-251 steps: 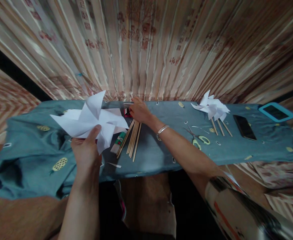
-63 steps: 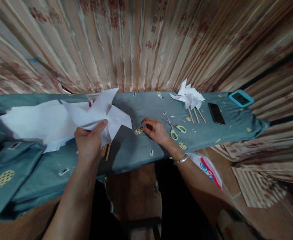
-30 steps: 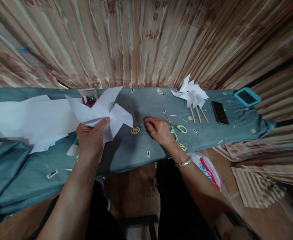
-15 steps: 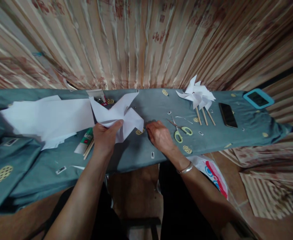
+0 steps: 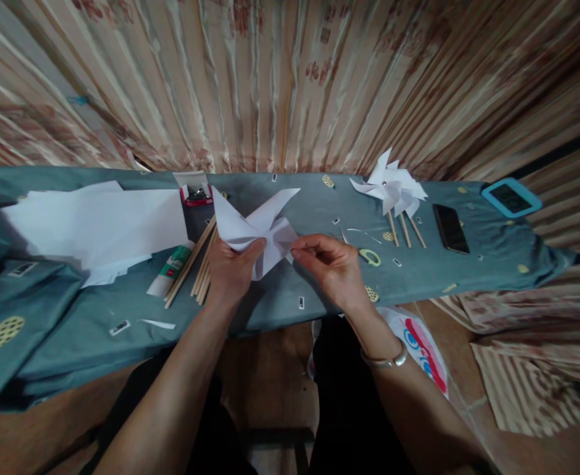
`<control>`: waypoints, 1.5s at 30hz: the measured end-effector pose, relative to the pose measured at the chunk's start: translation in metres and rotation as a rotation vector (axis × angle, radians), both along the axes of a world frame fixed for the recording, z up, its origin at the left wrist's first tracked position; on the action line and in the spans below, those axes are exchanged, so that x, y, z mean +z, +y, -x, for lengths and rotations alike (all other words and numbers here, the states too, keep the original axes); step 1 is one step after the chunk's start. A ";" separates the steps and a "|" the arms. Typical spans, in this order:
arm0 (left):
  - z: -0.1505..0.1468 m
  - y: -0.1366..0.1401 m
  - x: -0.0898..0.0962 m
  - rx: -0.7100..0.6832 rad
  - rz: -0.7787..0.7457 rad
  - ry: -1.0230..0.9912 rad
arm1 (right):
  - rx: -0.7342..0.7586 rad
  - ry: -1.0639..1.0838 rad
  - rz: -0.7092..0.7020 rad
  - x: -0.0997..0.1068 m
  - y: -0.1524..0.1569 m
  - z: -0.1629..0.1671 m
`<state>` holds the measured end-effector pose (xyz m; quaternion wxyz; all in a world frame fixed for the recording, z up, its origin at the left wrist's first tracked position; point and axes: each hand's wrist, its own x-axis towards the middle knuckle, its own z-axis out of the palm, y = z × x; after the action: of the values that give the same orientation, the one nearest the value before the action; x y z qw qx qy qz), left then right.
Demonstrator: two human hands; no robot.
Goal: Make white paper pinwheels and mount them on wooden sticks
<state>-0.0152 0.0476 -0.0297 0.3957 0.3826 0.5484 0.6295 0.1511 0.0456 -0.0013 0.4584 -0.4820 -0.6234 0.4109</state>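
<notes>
A white paper pinwheel (image 5: 257, 231) with folded blades is held above the table. My left hand (image 5: 233, 267) grips it from the lower left, thumb pressed on the front near its middle. At the pinwheel's right edge is my right hand (image 5: 326, 264), its thumb and forefinger pinched together. What these fingertips hold, if anything, is too small to make out, and whether they touch the paper is unclear. Wooden sticks (image 5: 201, 280) and a glue stick (image 5: 171, 270) lie just left of my left hand. Scissors (image 5: 370, 257) lie partly hidden behind my right hand.
A stack of white paper (image 5: 106, 221) covers the table's left part. Behind the sticks sits an open small box of metal pins (image 5: 196, 194). Finished pinwheels on sticks (image 5: 393, 188), a phone (image 5: 451, 227) and a blue-framed tablet (image 5: 512, 196) lie to the right. A curtain (image 5: 270, 86) hangs behind.
My left hand has carried the pinwheel to the right, uncovering more sticks and the pin box. My right hand has risen off the cloth, its pinched fingertips now at the pinwheel's edge.
</notes>
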 end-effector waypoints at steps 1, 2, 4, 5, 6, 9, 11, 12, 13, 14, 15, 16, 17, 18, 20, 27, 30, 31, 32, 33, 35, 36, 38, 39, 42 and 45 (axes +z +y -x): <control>-0.004 -0.001 0.001 -0.017 -0.017 0.008 | 0.016 -0.001 0.002 0.002 -0.002 0.004; -0.008 -0.001 0.001 -0.034 -0.034 0.014 | 0.021 -0.008 -0.008 0.003 -0.004 0.007; -0.014 -0.002 0.001 -0.053 -0.064 0.011 | 0.014 -0.034 -0.042 0.004 -0.004 0.010; -0.017 -0.002 0.001 -0.059 -0.073 0.002 | 0.005 -0.053 -0.059 0.003 -0.004 0.010; -0.019 -0.002 0.000 -0.062 -0.078 -0.010 | -0.003 -0.074 -0.073 0.002 -0.003 0.010; -0.022 -0.002 -0.003 -0.074 -0.070 -0.023 | -0.007 -0.131 -0.092 0.000 -0.002 0.006; -0.022 -0.002 -0.003 -0.083 -0.060 -0.015 | 0.003 -0.149 -0.094 -0.001 -0.002 0.004; -0.023 -0.003 -0.003 -0.088 -0.056 -0.014 | 0.007 -0.151 -0.091 -0.001 -0.002 0.004; -0.023 -0.003 -0.003 -0.092 -0.054 -0.016 | 0.011 -0.150 -0.085 -0.001 -0.002 0.004; -0.023 -0.004 -0.003 -0.095 -0.054 -0.020 | 0.011 -0.142 -0.080 -0.002 -0.002 0.004; -0.023 -0.004 -0.003 -0.098 -0.052 -0.023 | 0.009 -0.131 -0.073 -0.002 -0.001 0.004; -0.023 -0.004 -0.003 -0.100 -0.049 -0.027 | 0.005 -0.119 -0.065 -0.002 -0.001 0.004; -0.023 -0.004 -0.003 -0.100 -0.046 -0.030 | -0.001 -0.107 -0.058 -0.002 0.000 0.004; -0.024 -0.004 -0.003 -0.099 -0.041 -0.032 | -0.005 -0.098 -0.052 -0.002 0.000 0.005; -0.024 -0.004 -0.005 -0.104 -0.035 -0.036 | -0.009 -0.088 -0.044 -0.003 0.001 0.006; -0.023 -0.004 -0.009 -0.106 -0.068 -0.019 | -0.003 -0.091 -0.038 -0.005 0.002 0.007; -0.023 -0.005 -0.007 -0.104 -0.061 -0.007 | 0.001 -0.098 -0.035 -0.005 0.003 0.006; -0.023 -0.005 -0.007 -0.103 -0.057 -0.005 | 0.000 -0.103 -0.035 -0.005 0.003 0.006; -0.023 -0.005 -0.006 -0.103 -0.053 -0.005 | 0.000 -0.107 -0.035 -0.005 0.003 0.006; -0.023 -0.006 -0.006 -0.103 -0.052 -0.006 | 0.000 -0.109 -0.036 -0.005 0.003 0.006; -0.024 -0.005 -0.007 -0.109 -0.052 -0.008 | 0.000 -0.116 -0.039 -0.005 0.003 0.006; -0.024 -0.005 -0.007 -0.114 -0.055 -0.010 | 0.001 -0.122 -0.042 -0.005 0.003 0.005; -0.024 -0.005 -0.008 -0.125 -0.063 -0.015 | 0.004 -0.147 -0.050 -0.005 0.002 0.004; -0.023 -0.005 -0.009 -0.129 -0.067 -0.017 | 0.006 -0.162 -0.053 -0.005 0.002 0.004; -0.023 -0.004 -0.010 -0.125 -0.063 -0.017 | 0.018 -0.212 -0.059 -0.005 0.001 0.001; -0.024 -0.005 -0.010 -0.113 -0.053 -0.016 | 0.033 -0.262 -0.068 -0.005 0.001 -0.001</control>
<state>0.0084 0.0427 -0.0393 0.4244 0.4182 0.5059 0.6237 0.1522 0.0465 -0.0065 0.3825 -0.5053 -0.6993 0.3307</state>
